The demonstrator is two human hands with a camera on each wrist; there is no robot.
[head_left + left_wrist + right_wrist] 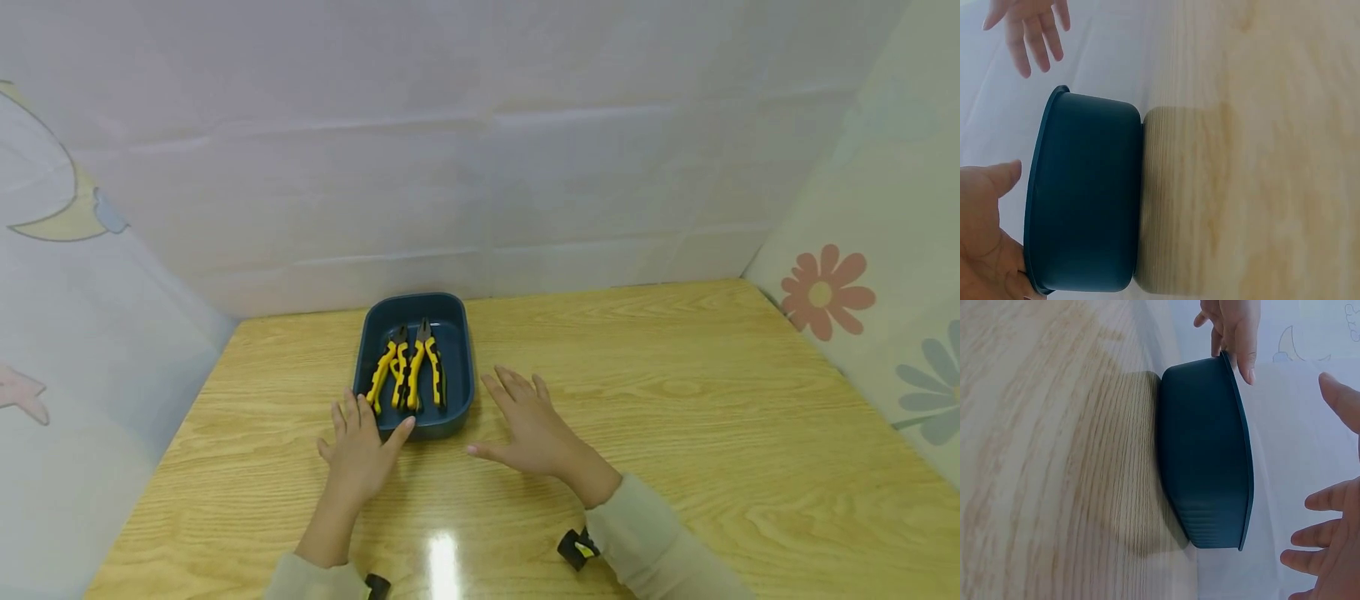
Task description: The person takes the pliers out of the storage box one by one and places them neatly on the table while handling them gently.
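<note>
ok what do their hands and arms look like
Left hand and right hand are bare, no gloves. Sleeves are plain, pale beige, ending short of the hands. A small black device sits by each sleeve, the right one marked yellow-green.

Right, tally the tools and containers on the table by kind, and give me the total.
Yellow-and-black pliers: 2 clearly visible
Dark blue tray: 1
Total: 3, not counting anything that might be hidden beneath the pliers
</note>
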